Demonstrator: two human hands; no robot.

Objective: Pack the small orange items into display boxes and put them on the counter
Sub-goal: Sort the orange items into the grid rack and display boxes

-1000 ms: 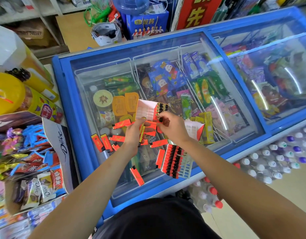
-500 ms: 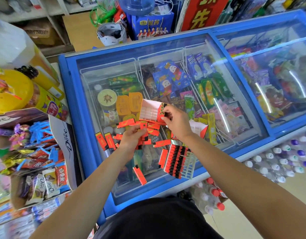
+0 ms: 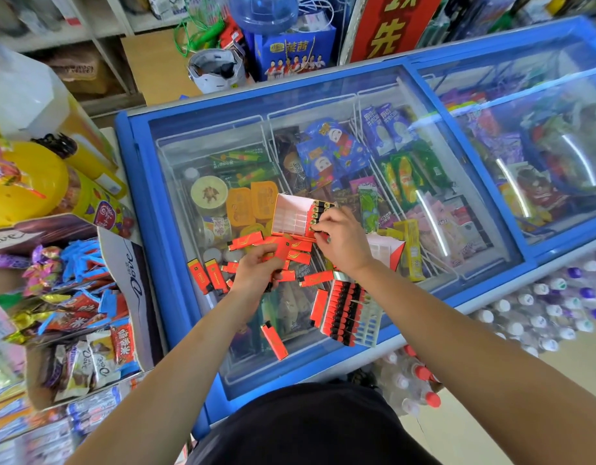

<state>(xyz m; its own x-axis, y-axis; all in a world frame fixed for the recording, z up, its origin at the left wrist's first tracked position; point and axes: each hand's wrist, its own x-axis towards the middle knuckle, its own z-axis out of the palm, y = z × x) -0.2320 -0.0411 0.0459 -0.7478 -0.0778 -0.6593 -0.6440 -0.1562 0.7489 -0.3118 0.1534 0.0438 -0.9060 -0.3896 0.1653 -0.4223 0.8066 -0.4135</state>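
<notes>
Single head view: looks forward and steeply down, close over the blue freezer [image 3: 138, 182] lid.

Both forearms are reaching in from 5 and 7 o'clock. The left hand [image 3: 256, 271] is gripping several lighters [image 3: 291, 254]; the right hand [image 3: 343, 245], at its 1 o'clock, is pinching one lighter [image 3: 318, 234].

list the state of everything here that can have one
orange cardboard display box: open, tilted, mostly empty
white plastic lighter tray: lying flat, mostly filled
blue glass-topped freezer: lid shut
left hand: grips a bunch of small orange lighters
right hand: pinches another at the box
loose orange lighter: lying flat on the glass
</notes>
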